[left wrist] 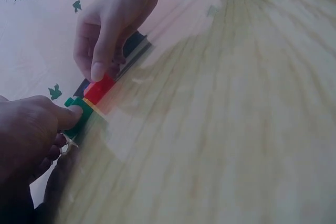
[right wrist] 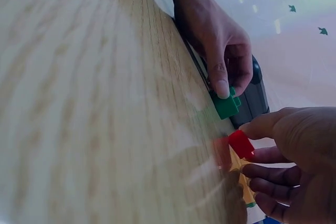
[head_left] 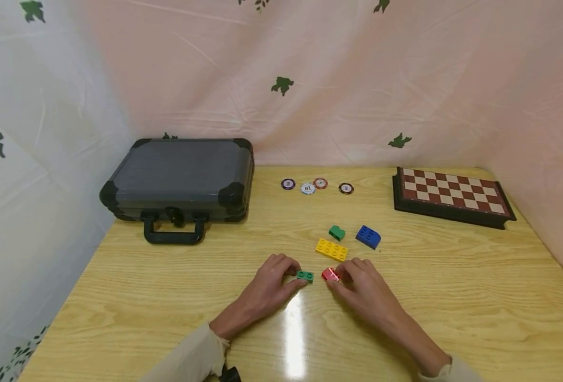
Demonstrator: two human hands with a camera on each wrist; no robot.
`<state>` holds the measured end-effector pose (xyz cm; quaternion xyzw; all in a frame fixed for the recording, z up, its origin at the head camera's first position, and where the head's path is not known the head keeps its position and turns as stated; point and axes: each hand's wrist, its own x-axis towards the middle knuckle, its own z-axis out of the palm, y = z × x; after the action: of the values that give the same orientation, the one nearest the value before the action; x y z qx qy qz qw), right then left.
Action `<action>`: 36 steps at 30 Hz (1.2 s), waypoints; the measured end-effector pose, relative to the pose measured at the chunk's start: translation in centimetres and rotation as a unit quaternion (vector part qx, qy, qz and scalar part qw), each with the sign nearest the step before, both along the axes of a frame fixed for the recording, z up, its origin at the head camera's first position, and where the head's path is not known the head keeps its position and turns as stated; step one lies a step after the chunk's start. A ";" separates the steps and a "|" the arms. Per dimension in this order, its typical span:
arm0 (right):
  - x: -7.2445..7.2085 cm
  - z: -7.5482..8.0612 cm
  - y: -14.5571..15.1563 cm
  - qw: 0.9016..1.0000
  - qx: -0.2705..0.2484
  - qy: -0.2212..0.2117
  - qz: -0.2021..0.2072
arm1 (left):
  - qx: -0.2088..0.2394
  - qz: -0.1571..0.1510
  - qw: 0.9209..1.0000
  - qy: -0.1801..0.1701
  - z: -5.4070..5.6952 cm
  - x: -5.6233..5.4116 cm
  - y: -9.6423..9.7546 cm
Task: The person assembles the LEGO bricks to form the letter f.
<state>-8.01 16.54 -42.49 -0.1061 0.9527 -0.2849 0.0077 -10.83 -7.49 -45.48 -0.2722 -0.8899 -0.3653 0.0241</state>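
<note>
Between thumb and fingers, my left hand [head_left: 273, 284] pinches a green toy brick [head_left: 305, 276] with two studs showing on top. To its right, my right hand [head_left: 364, 289] pinches a small red toy brick [head_left: 330, 274], tilted in its fingertips. A short gap separates the two bricks. The right wrist view shows the red brick [right wrist: 241, 144] close over the tabletop, with the green brick [right wrist: 227, 104] beyond it. Just past the hands lie a yellow brick [head_left: 331, 249], a smaller green brick [head_left: 336, 232] and a blue brick [head_left: 368, 237] with one rounded end.
A grey case [head_left: 186, 175] with black corners and a handle stands at the back left of the wooden table [head_left: 143, 297]. Several poker chips [head_left: 307, 188] lie at the back middle. At the back right sits a chessboard box [head_left: 453, 193]. A patterned curtain [head_left: 310, 79] hangs behind.
</note>
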 end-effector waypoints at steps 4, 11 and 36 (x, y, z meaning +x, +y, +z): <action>0.0 0.1 -0.1 1.000 -0.013 -0.013 -0.001 | 0.001 -0.001 1.000 -0.001 0.0 0.0 0.0; -0.2 -0.1 -0.2 0.999 -0.049 -0.015 0.008 | 0.010 -0.006 1.000 0.010 -0.2 0.0 -0.1; -0.6 -0.1 0.0 0.994 -0.069 0.062 0.064 | 0.020 -0.017 0.999 0.020 -0.1 -0.1 -0.2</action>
<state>-8.61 16.50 -42.60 -0.1841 0.9208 -0.3414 -0.0406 -10.95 -7.67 -45.60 -0.2936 -0.8770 -0.3782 0.0410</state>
